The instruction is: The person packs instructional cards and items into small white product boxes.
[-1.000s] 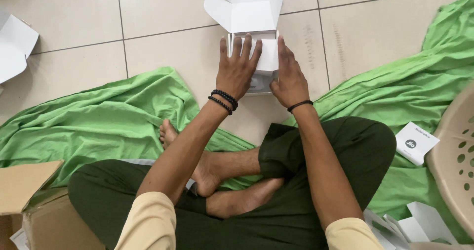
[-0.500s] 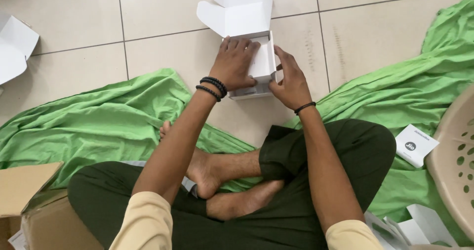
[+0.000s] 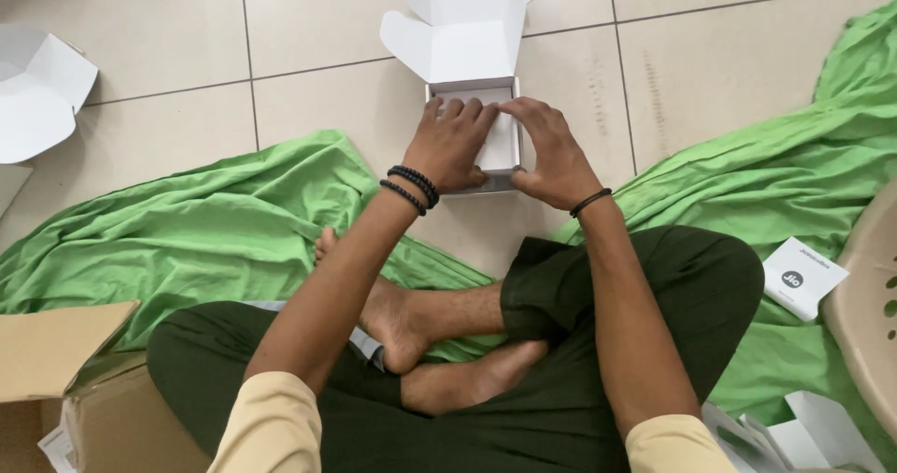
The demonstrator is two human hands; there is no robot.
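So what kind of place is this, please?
Probably a room at home or a small workroom, used for packing: the person sits on a tiled floor with green cloth, white boxes and a cardboard carton.

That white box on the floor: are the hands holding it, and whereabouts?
Yes. Both hands grip the open white box: left hand over its left side, right hand on its right side.

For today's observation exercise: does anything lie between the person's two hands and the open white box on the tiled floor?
Nothing visible does. The left hand and right hand already rest on the open white box, fingers over its tray.
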